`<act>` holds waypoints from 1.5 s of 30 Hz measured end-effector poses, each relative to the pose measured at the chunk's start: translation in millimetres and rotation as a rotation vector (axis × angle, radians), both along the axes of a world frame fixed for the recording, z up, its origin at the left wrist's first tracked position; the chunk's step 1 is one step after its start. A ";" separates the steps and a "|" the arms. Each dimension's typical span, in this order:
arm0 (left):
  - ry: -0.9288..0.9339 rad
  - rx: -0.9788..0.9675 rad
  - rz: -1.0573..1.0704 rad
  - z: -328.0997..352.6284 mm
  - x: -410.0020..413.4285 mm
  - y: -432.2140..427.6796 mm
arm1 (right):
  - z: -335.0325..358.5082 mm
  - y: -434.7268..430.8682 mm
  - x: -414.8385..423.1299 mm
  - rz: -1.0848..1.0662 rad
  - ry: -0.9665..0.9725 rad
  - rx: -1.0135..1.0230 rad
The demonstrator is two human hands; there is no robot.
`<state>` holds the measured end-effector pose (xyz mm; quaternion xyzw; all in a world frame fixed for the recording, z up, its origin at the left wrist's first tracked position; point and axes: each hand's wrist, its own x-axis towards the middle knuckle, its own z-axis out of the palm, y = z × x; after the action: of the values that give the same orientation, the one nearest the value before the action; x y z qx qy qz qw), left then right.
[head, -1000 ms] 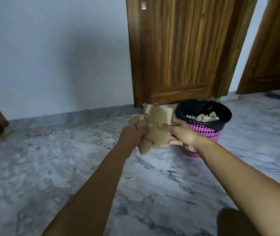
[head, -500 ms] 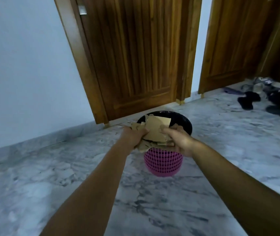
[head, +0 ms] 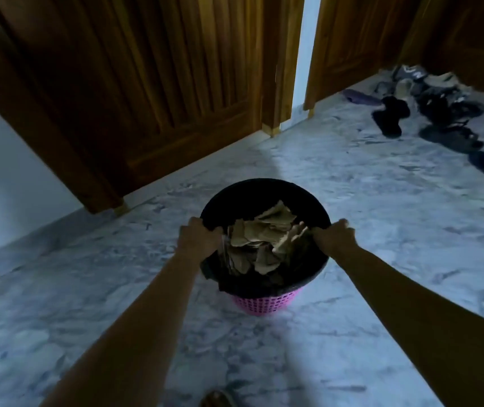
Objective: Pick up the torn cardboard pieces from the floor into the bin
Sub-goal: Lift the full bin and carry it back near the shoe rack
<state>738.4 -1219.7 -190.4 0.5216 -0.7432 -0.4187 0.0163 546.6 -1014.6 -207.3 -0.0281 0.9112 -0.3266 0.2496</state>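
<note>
The grey-and-white marble floor [head: 367,201] under me carries a pink bin [head: 261,302] lined with a black bag, standing just in front of my feet. To my far right, a heap of dark shoes and sandals [head: 440,113] lies scattered on the same floor beside a wooden door [head: 349,48], well apart from the bin.

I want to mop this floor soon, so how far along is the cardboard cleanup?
Nearly done, it seems. Done: the torn cardboard pieces lie piled inside the bin, within its black liner. In hand: the left hand and right hand each have a grip on the liner's rim at opposite sides; neither holds cardboard. Left: no cardboard shows on the marble floor in view, though areas outside the frame can't be checked.
</note>
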 end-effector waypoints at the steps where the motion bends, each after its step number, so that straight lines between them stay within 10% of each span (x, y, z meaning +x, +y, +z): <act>1: -0.042 0.117 0.028 -3.9 0.6 -4.5 | -4.9 3.0 -0.1 -0.017 -0.079 0.025; 9: -0.216 0.506 0.181 64.2 -20.8 -2.5 | 54.6 39.7 15.6 -0.139 -0.218 0.082; 22: -0.509 0.473 -0.554 424.4 -149.8 127.0 | 380.4 252.6 46.9 -0.769 -0.412 -0.085; 45: -0.509 0.196 -1.262 537.3 -386.8 777.4 | 518.0 840.0 9.8 -1.352 -0.259 -0.312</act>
<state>351.6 -442.3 346.8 0.0702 -0.8442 -0.2775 -0.4531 556.4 -174.6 310.6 0.5479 0.6345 -0.5375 0.0914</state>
